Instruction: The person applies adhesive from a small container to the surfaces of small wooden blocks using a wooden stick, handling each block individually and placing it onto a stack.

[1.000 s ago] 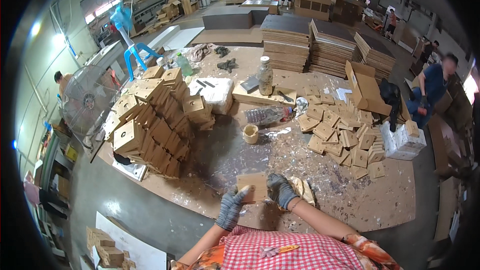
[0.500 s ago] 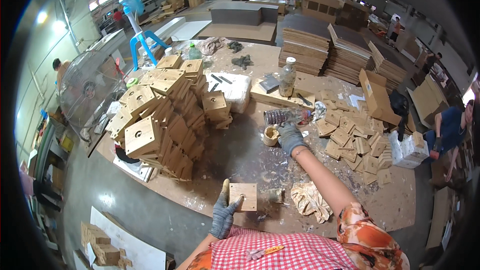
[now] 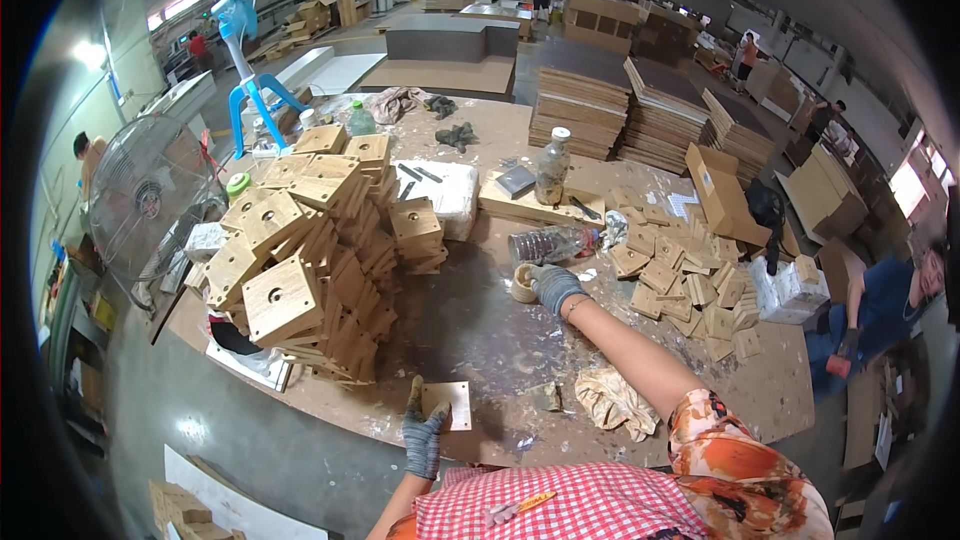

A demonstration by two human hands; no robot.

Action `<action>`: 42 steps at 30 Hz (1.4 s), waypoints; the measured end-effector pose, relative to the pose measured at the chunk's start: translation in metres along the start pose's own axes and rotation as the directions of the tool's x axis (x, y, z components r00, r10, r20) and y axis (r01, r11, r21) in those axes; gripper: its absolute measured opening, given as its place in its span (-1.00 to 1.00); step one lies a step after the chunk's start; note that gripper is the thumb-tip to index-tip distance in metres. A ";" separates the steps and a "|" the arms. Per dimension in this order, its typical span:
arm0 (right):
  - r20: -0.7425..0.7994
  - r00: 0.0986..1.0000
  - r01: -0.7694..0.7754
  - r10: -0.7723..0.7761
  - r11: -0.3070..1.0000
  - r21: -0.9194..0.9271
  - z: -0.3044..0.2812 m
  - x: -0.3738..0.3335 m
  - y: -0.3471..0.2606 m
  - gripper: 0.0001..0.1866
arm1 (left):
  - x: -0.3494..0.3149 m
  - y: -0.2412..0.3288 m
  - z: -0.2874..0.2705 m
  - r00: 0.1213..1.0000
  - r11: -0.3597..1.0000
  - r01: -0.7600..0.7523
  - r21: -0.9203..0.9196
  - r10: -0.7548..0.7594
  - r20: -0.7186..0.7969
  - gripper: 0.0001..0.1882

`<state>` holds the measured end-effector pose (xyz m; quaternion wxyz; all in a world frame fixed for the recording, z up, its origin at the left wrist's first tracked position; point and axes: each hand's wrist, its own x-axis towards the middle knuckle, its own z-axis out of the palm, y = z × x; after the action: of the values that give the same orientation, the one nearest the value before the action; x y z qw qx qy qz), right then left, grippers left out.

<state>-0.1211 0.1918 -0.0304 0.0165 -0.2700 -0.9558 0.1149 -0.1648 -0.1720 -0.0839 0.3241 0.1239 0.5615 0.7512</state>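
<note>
In my gloved left hand (image 3: 422, 432), near the table's front edge, is a square wooden block (image 3: 450, 406) with small holes near its corners. The fingers grip the block from its left side. My gloved right hand (image 3: 556, 289) reaches forward to a small round tan tub (image 3: 522, 283), which tips a little. Its fingers are curled on the tub's right side; the fingertips are partly hidden. Just behind the tub lies a clear plastic bottle (image 3: 545, 243) on its side. A short stained cylinder (image 3: 548, 397) and a crumpled cream cloth (image 3: 612, 402) lie between my forearms.
Stacked wooden blocks (image 3: 325, 270) rise high on the left, beside a large fan (image 3: 150, 198). Smaller wooden pieces (image 3: 690, 285) are heaped at the right. A glass jar (image 3: 552, 168) stands on a board at the back. A co-worker (image 3: 880, 300) is at the far right.
The view has shifted slightly. My right hand has closed in on the tub, which now tips. My left hand still has the wooden block, now turned a little and showing more glare.
</note>
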 end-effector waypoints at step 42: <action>0.092 0.982 -0.053 0.164 -0.230 0.972 -0.077 -0.292 0.025 -0.69 | -0.041 0.047 0.191 0.805 0.764 0.593 -0.255 -0.551 0.218 -0.60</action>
<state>0.1481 0.0770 0.0476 0.2445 -0.2420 -0.4784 0.8080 -0.0449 -0.0596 0.0310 0.5892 -0.0571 0.4247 0.6851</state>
